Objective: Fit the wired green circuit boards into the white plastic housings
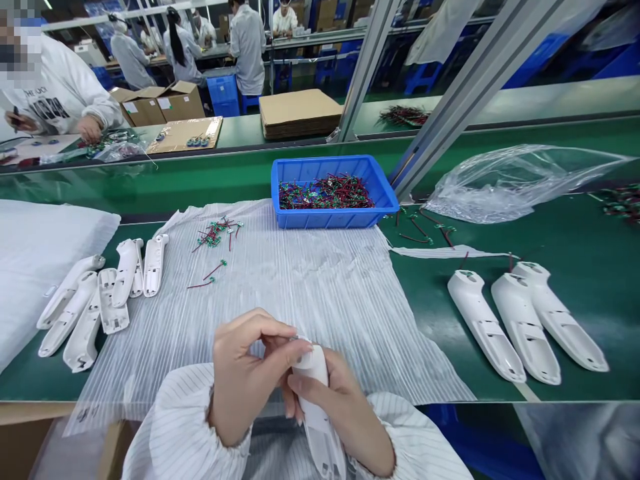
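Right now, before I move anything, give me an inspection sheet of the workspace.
Surface: green belt, ribbed plastic sheet over it.
Job's things: white plastic handle in both hands; white handles right, more handles left; blue bin of small green boards.
Clutter: clear plastic bag, white pad.
Grippers: left hand pinches the handle's top; right hand wraps it.
Cables: red wires on the boards.
Surroundings: co-worker beyond the belt; cardboard stack.
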Demonstrator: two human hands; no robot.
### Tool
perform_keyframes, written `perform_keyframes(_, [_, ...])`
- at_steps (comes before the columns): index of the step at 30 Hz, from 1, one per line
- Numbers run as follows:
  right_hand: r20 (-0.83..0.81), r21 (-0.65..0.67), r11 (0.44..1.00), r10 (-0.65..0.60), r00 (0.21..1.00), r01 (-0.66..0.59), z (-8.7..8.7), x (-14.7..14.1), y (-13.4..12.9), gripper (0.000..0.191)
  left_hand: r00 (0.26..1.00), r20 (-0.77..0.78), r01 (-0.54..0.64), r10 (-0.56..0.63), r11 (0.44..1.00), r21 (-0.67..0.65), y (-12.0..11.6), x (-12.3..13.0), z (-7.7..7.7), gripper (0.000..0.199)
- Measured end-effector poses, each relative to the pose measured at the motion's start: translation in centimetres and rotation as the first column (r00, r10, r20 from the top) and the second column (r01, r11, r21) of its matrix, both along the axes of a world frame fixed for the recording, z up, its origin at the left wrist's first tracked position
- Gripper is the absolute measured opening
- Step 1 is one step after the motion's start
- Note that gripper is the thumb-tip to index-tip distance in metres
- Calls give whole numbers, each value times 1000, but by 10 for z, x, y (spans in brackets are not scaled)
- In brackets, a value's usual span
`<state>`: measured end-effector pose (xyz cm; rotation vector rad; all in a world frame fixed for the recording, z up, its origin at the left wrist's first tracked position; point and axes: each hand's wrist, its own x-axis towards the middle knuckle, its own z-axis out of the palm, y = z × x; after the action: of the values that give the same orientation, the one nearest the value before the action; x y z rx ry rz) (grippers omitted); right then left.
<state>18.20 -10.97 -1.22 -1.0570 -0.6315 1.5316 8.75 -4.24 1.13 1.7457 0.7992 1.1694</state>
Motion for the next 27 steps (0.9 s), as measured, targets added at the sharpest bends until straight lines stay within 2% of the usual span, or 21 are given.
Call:
perform_keyframes(5, [39,-16,1000,24,999,-23,0,4,-2,15,999,34,-17,11,980,199,-1,3,-10,7])
perform_keyframes(10, [34,-7,1000,-17,999,17,2,6,-5,18,993,-115,25,34,877,479,-1,-3,-13,18])
perform_keyframes(14, [22,-3,1000,-12,1000,12,4,5,-5,17,978,-127,-51,164,783,619,-6,-4,-11,20])
perform_keyframes(15, [17,-4,1000,-14,1000,14,4,4,-5,18,977,-127,-55,174,771,635,-7,-4,-10,19])
perform_keyframes(16, [16,-7,1000,-18,1000,18,4,4,-5,18,977,-134,-46,164,781,623,-7,-3,-9,18])
perform_keyframes(18, [28,-17,1000,-24,999,24,4,6,-5,17,985,-147,-5,89,870,493,-6,-2,-6,16])
perform_keyframes(20, [57,-23,1000,-17,998,18,4,9,-5,14,993,-108,69,-47,975,210,-2,-2,-3,9])
perform_keyframes(21, [73,-15,1000,-8,997,9,4,10,-5,11,991,-62,123,-121,992,34,0,-3,-2,6])
perform_keyframes(22, [89,-2,1000,3,996,-3,4,12,-5,9,983,-10,178,-181,974,-140,2,-3,-1,7])
perform_keyframes(24, [123,13,999,32,992,-34,3,14,-5,7,966,90,258,-242,879,-401,6,-4,-1,20])
perform_keyframes(25, [124,7,998,57,991,-59,2,15,-6,8,960,124,279,-251,835,-475,7,-5,0,26])
perform_keyframes(27, [93,-26,990,142,986,-140,1,16,-7,11,954,141,300,-266,791,-533,9,-6,2,34])
